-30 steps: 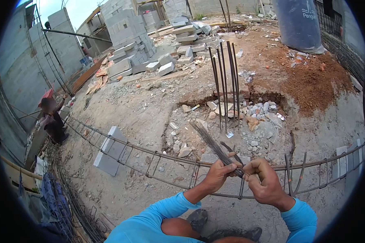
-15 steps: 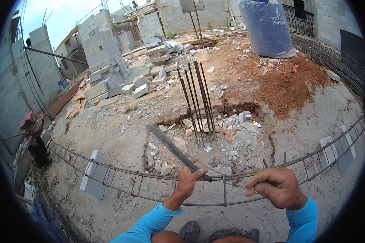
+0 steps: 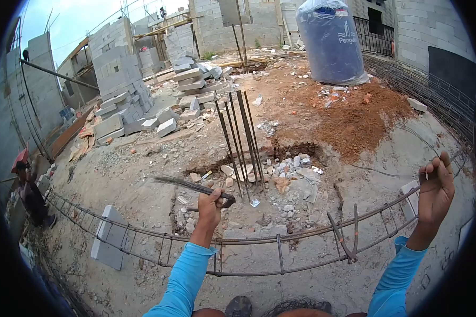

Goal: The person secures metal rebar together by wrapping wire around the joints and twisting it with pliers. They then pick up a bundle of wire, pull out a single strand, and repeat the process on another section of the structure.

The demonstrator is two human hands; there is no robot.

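Observation:
A dark bundle of thin wires [image 3: 177, 183] is gripped in my left hand [image 3: 210, 207], above the long rebar frame. Raised at the right, my right hand [image 3: 436, 182] has its fingers pinched on a thin wire [image 3: 383, 171] that trails to the left; another thin strand curves up near its fingertips. The curved rebar frame [image 3: 259, 240] with square ties spans the ground in front of me. Pincers [image 3: 349, 252] with their handles spread upward rest on this frame, between my two hands.
Upright rebars [image 3: 243, 142] stand in a rubble-filled pit. Grey blocks [image 3: 111, 240] lie under the frame. Further back are block piles [image 3: 116, 98], red soil [image 3: 362, 119] and a wrapped blue tank [image 3: 330, 47]. A person [image 3: 30, 195] is at the far left.
My right hand has moved up and right, away from my left hand, with a wire stretched out. My left hand has moved left and up with the bundle. The pincers now show fully.

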